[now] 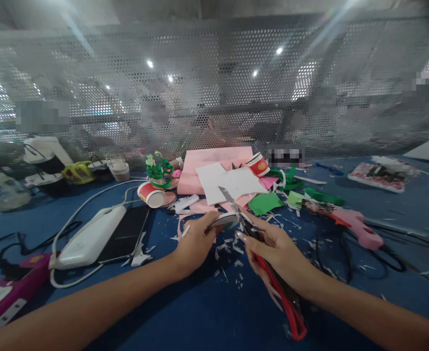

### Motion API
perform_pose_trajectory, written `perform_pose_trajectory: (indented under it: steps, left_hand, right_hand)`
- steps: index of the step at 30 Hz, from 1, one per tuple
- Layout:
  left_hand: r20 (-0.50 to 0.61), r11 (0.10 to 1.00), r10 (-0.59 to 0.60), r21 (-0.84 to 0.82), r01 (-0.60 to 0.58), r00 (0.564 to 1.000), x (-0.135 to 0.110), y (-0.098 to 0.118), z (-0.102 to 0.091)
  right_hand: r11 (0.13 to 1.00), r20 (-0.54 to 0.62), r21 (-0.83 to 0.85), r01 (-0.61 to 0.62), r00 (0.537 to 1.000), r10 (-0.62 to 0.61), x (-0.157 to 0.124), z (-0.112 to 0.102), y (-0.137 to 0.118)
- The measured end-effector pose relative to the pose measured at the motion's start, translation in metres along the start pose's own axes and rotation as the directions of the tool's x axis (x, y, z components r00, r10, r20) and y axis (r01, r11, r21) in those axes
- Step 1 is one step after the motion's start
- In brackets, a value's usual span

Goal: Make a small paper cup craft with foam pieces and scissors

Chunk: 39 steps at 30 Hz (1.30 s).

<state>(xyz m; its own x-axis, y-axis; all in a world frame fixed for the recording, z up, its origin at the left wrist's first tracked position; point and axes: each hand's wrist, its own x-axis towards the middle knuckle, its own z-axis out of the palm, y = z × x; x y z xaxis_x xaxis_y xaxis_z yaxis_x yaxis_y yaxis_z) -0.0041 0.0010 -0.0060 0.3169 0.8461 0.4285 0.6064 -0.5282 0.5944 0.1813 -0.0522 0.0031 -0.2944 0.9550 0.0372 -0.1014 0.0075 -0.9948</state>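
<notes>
My left hand (198,241) pinches a round, shallow white piece (227,219), perhaps cut from a paper cup; the fingers cover part of it. My right hand (278,251) is closed around the middle of red-handled scissors (289,312), near their pivot. The blades point up and away, right beside the white piece; whether they touch it I cannot tell. White paper scraps (232,248) litter the blue table (200,312) under both hands. Just beyond lie white paper sheets (236,184) on pink paper (196,168), with a green paper piece (265,203) to the right.
Left of my hands are a red-and-white paper cup (152,195), a black phone (125,236), a white power bank (90,239) and a purple power strip (17,292). A pink glue gun (359,226) with cables lies right. Perforated metal mesh (214,87) stands behind the table.
</notes>
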Motion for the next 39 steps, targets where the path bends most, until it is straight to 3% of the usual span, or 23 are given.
perform_pose_trajectory:
  steps: [9, 17, 21, 24, 39]
  left_hand:
    - [-0.092, 0.998, -0.051, -0.047, 0.047, 0.994, 0.0039, 0.0030, -0.0014]
    - [0.018, 0.999, 0.039, 0.016, -0.040, 0.999, -0.0001, 0.0047, -0.0004]
    - [-0.021, 0.999, -0.046, -0.002, 0.046, 0.999, 0.0016, 0.0049, -0.0006]
    - [-0.025, 0.990, -0.097, -0.107, 0.094, 0.995, 0.0039, 0.0033, 0.0001]
    - [-0.063, 0.986, -0.053, -0.162, 0.042, 0.997, 0.0052, -0.0004, 0.0007]
  right_hand:
    - [0.999, -0.006, -0.030, 0.016, 1.000, -0.016, 0.0017, 0.0023, -0.0009]
    - [0.998, -0.004, -0.048, 0.030, 1.000, -0.031, -0.0011, 0.0041, -0.0042]
    - [0.998, -0.021, -0.043, 0.039, 0.999, -0.040, -0.0011, 0.0031, -0.0032]
    - [1.000, -0.033, -0.005, 0.010, 0.999, -0.010, -0.0012, 0.0024, -0.0027]
    - [1.000, 0.001, 0.010, -0.002, 1.000, 0.002, 0.0002, 0.0013, -0.0007]
